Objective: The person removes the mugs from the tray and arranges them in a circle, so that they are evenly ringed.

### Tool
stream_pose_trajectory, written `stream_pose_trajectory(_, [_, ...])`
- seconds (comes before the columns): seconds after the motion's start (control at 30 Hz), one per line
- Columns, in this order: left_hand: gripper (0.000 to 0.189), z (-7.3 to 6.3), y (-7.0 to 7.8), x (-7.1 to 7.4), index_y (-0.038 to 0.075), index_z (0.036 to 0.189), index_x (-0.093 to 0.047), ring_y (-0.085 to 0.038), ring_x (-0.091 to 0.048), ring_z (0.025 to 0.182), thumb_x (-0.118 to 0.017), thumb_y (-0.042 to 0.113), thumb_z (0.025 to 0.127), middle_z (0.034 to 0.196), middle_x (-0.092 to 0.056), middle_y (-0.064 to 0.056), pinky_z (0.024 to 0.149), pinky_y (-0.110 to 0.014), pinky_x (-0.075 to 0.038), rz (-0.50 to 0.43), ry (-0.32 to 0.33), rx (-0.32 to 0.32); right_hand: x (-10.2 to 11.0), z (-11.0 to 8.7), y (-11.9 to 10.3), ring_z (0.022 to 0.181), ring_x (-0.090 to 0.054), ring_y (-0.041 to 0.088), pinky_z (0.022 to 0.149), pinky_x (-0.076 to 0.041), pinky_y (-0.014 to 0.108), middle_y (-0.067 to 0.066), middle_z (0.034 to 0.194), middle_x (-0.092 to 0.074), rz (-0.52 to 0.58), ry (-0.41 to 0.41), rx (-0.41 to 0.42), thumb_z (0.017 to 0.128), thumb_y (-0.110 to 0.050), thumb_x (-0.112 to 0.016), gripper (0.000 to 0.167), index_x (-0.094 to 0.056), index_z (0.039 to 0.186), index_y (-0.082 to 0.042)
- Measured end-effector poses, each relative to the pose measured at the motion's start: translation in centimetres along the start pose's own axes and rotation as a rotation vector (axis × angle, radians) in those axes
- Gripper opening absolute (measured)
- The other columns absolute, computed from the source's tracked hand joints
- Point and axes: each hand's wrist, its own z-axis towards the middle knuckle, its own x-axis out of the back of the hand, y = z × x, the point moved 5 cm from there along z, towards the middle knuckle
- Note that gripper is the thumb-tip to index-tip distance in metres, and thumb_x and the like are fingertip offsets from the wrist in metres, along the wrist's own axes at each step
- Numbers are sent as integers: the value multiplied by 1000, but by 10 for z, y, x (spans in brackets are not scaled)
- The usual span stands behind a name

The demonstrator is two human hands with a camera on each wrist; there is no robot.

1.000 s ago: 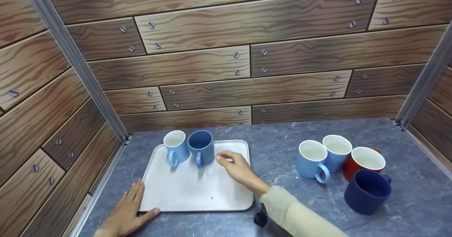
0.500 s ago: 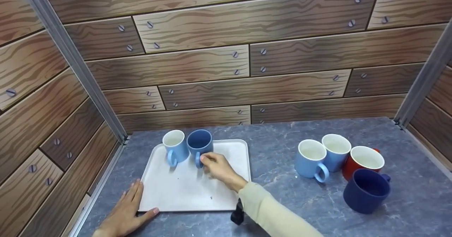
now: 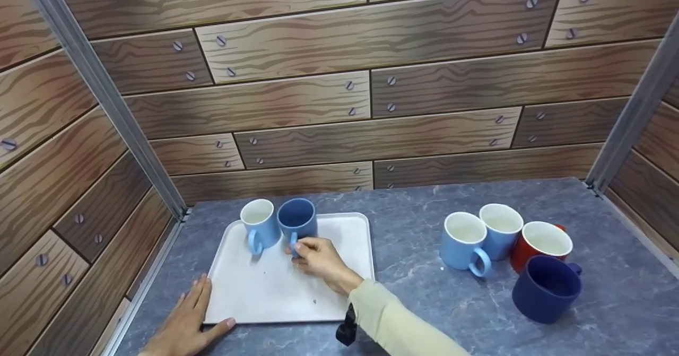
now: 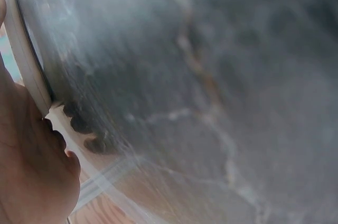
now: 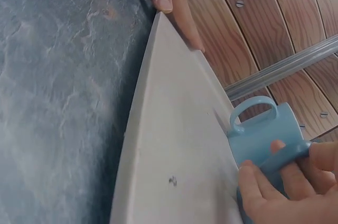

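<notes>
On a white tray (image 3: 265, 292) at the left of the table, a medium-blue mug (image 3: 304, 229) stands upright. My right hand (image 3: 323, 263) holds that mug's handle, thumb and fingers pinched around it, as the right wrist view also shows with the handle (image 5: 288, 158) between them. Just left of it stands a light blue mug (image 3: 268, 233), white inside, its handle toward me. My left hand (image 3: 183, 319) lies with fingers straight along the tray's near left corner, thumb at the front edge. The left wrist view shows mostly blurred tabletop (image 4: 211, 102).
On the right of the grey marbled table (image 3: 408, 271) is a cluster: a light blue mug (image 3: 456, 247), another light blue mug (image 3: 498, 242) behind it, a red mug (image 3: 522, 252) and a navy mug (image 3: 543, 297) nearest me. Wood-print walls (image 3: 297, 101) enclose the back and sides.
My right hand has moved left from beside the medium-blue mug to its handle and taken hold of it. The left hand and the other mugs stay where they were.
</notes>
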Motion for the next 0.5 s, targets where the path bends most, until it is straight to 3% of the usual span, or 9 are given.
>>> stream_pose_trajectory(0.3, [117, 2, -2, 1, -12, 165, -20, -54, -18, 160, -63, 72, 96, 173, -17, -35, 127, -74, -18, -17, -28, 19, 16, -3, -2, 89, -75, 20, 81, -65, 34, 14, 102, -79, -11, 51, 63, 108, -16, -66, 26, -76, 112, 7])
stream_pose_trajectory(0.5, [118, 2, -3, 0, -11, 165, -17, -55, -14, 161, -63, 73, 95, 173, -14, -35, 127, -75, -16, -35, -61, 44, 32, -10, -6, 89, -77, 21, 87, -66, 39, 12, 97, -79, -52, 47, 104, 107, -15, -66, 25, -78, 115, 5])
